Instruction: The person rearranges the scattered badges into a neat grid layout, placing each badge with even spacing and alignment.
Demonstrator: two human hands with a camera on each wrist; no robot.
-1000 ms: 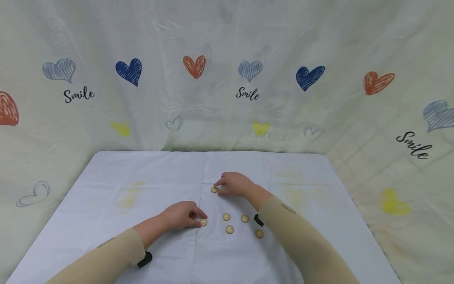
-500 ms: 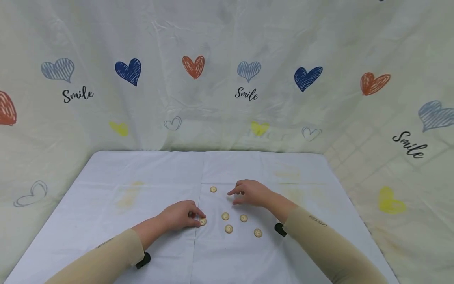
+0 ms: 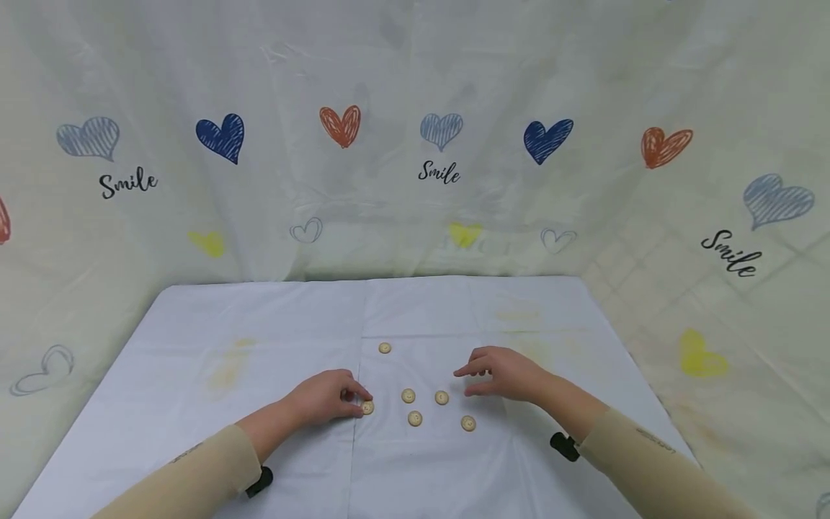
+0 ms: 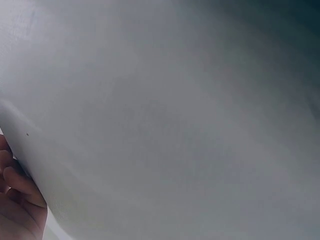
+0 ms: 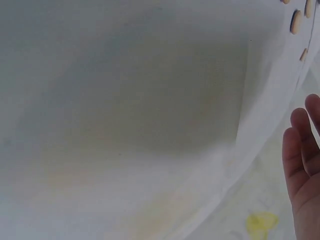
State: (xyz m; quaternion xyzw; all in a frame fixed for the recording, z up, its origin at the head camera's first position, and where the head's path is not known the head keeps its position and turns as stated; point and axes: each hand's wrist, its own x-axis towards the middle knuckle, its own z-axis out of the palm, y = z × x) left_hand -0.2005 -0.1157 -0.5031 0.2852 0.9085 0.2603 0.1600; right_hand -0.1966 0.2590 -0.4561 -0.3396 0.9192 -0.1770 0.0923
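My left hand (image 3: 324, 398) rests low on the table and pinches a round wooden button (image 3: 367, 408) between thumb and fingers; in the left wrist view only part of the hand (image 4: 20, 195) shows at the lower left. To the right, my right hand (image 3: 506, 373) hovers with loose fingers, holding nothing. Nearest to it lies a button (image 3: 442, 398), with another button (image 3: 468, 424) below. Two more, an upper button (image 3: 408, 396) and a lower button (image 3: 415, 418), lie in the middle. A lone button (image 3: 385, 347) lies farther back.
The white cloth-covered table (image 3: 272, 317) has faint yellow stains and fold creases. Behind it hangs a pale curtain (image 3: 389, 65) printed with hearts and "Smile". Each wrist wears a small black device, such as the right wrist's camera (image 3: 564, 446).
My right hand has let go of the farthest button, leaving it on the cloth, and has drawn back to the right and nearer. The left hand stays at its button. The head view has shifted slightly.
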